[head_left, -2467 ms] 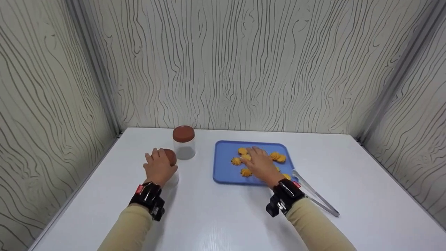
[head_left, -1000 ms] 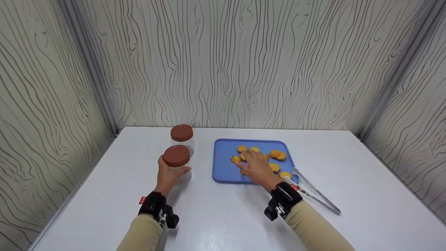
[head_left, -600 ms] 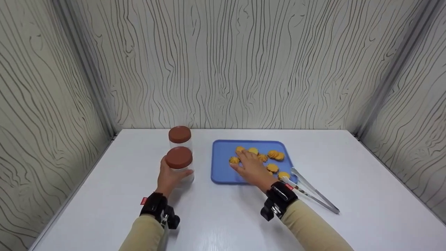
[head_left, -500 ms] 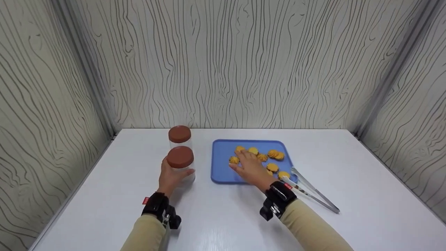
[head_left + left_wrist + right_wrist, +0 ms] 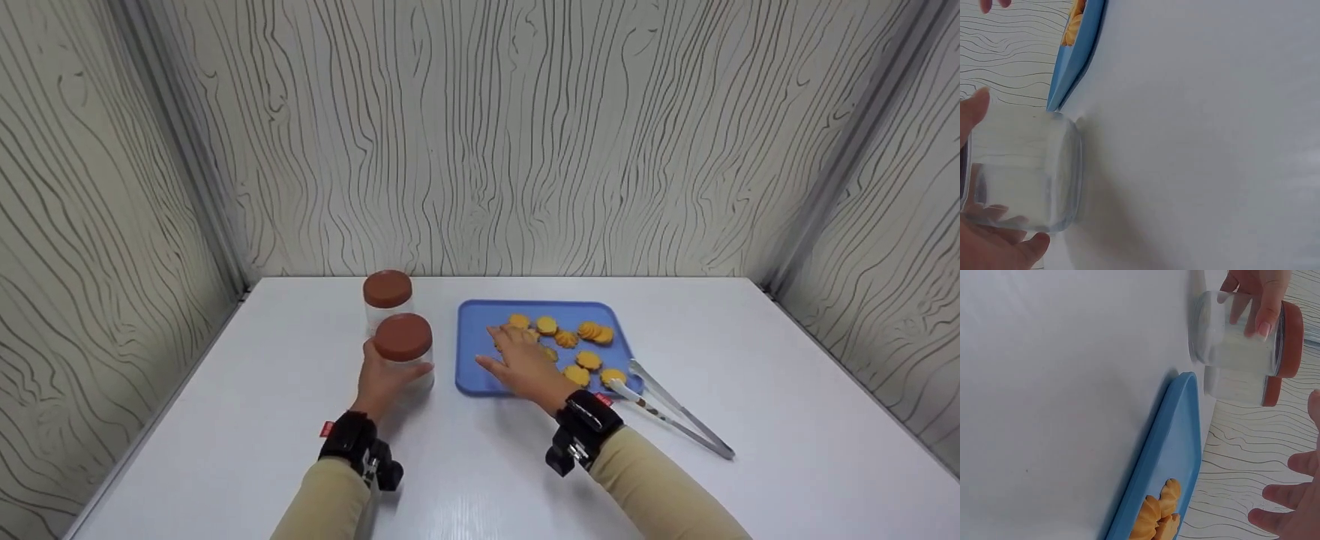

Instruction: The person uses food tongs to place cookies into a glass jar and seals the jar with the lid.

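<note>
In the head view my left hand (image 5: 380, 382) grips a clear jar (image 5: 403, 337) with a reddish-brown lid, thumb and fingers curled round its side below the lid. The left wrist view shows the jar's see-through body (image 5: 1022, 152) upright, its base close over the table. My right hand (image 5: 525, 367) is spread with straight fingers above the left part of a blue tray (image 5: 474, 315). Under and beside that hand lie several golden, ridged cookies (image 5: 589, 361); the palm hides some. In the right wrist view the fingers (image 5: 1286, 495) hold nothing.
A second lidded jar (image 5: 388, 289) stands behind the held one, partly covered by it. Metal tongs (image 5: 701, 431) lie spread on the white table (image 5: 465, 480), tips at the tray's front right corner. Wood-patterned panels (image 5: 480, 150) rise behind and at both sides.
My left hand has gone from over the jar's lid to gripping its side, and the jar has moved right, nearer the tray. My right hand has drifted left, uncovering more cookies.
</note>
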A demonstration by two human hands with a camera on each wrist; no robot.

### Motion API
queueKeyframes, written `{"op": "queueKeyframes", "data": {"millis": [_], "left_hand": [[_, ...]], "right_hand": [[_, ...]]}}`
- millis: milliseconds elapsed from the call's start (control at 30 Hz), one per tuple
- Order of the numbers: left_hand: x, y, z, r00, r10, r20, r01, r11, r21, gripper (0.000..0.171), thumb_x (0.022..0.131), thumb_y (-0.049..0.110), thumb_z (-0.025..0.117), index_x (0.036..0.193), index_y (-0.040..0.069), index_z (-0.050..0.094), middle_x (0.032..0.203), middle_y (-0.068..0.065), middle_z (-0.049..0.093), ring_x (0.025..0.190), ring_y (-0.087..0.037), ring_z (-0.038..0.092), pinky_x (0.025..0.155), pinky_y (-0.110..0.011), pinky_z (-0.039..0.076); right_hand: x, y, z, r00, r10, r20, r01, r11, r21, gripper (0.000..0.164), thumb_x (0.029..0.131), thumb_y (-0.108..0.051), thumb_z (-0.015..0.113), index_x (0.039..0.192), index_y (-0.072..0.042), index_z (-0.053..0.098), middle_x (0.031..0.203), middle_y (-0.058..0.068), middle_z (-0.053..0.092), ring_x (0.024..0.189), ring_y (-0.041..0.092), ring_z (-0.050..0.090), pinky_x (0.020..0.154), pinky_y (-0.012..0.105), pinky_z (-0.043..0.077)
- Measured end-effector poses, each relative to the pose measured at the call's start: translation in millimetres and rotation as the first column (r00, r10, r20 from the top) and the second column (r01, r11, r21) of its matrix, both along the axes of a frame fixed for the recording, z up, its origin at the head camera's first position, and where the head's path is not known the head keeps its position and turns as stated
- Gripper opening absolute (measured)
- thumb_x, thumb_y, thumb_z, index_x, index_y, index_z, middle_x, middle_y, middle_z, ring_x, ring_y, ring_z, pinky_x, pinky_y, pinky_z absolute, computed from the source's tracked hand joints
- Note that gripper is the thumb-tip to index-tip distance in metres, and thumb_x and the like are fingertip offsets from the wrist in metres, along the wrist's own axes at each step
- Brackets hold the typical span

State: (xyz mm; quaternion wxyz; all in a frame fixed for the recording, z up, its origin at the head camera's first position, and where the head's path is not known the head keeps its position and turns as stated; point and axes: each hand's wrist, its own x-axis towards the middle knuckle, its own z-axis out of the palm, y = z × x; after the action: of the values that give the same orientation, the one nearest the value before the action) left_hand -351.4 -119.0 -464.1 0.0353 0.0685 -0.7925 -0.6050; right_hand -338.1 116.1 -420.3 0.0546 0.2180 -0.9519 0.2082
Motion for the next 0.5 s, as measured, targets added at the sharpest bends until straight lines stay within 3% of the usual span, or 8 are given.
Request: {"op": "queueKeyframes", "data": {"millis": [267,500], "left_hand": [[-2.1,6.3,-0.3,1.000,0.013,0.015,-0.013,0.999,-0.031,0.107,0.074,0.020,0.085,0.151,0.004,0.012,0.150,-0.022,0.032,0.135,-0.036,0.032,0.111,-0.055,0.027],[-2.0,8.6,-2.2,1.000,0.017,-0.023,-0.018,0.998,-0.055,0.102,0.075,0.020,0.085,0.149,0.001,0.017,0.149,-0.023,0.034,0.135,-0.036,0.035,0.111,-0.054,0.028]], "right_hand": [[-0.9,-9.4,-1.9,1.000,0.015,-0.005,-0.015,1.000,0.002,0.062,0.100,-0.038,0.051,0.144,0.004,0.040,0.145,0.029,0.039,0.135,0.043,0.033,0.108,0.059,0.029],[-1.5,-18.2,0.2,1.000,0.029,-0.003,-0.029,1.000,-0.006,0.063,0.100,-0.039,0.051,0.144,0.004,0.038,0.145,0.029,0.039,0.135,0.044,0.034,0.108,0.059,0.029]]}}
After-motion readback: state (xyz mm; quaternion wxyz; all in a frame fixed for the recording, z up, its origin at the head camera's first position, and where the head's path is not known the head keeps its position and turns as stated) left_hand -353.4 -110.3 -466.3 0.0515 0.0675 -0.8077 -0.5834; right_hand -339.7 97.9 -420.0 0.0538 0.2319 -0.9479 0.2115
